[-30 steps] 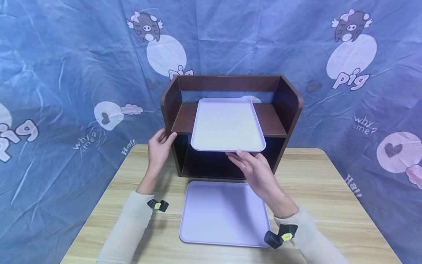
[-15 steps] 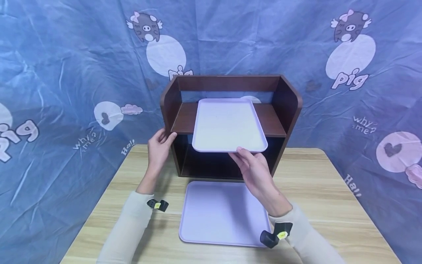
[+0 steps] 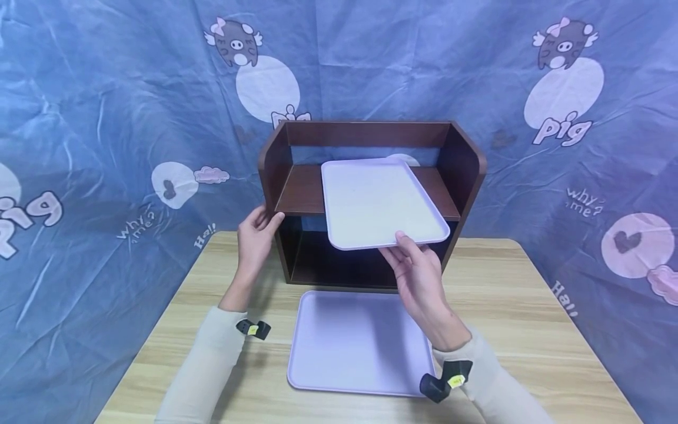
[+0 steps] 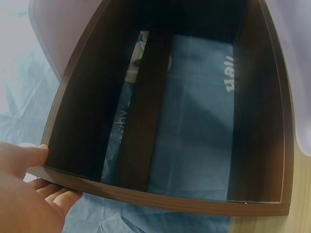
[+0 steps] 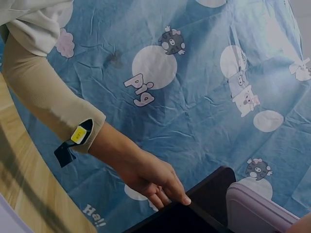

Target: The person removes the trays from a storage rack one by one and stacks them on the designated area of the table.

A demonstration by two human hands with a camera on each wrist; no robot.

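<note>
My right hand (image 3: 421,285) pinches the front edge of a pale lilac rectangular tray (image 3: 378,203), thumb on top and fingers underneath. The tray's back part lies over the middle board of a dark brown two-tier desktop shelf (image 3: 368,133), and its front juts out past the board. My left hand (image 3: 255,238) grips the shelf's left side panel, with thumb and fingers on either side of the panel's edge (image 4: 112,191) in the left wrist view. A second lilac tray (image 3: 344,347) lies flat on the table before the shelf.
The shelf stands at the back of a light wood-grain table (image 3: 508,306). Its lower compartment (image 3: 328,259) is dark inside. A blue cloth backdrop (image 3: 371,59) printed with pigs and lettering hangs behind and at both sides.
The held tray's front has swung to the right and slightly nearer me, so it now sits askew on the shelf. My right hand moved along with it; the left hand stayed put.
</note>
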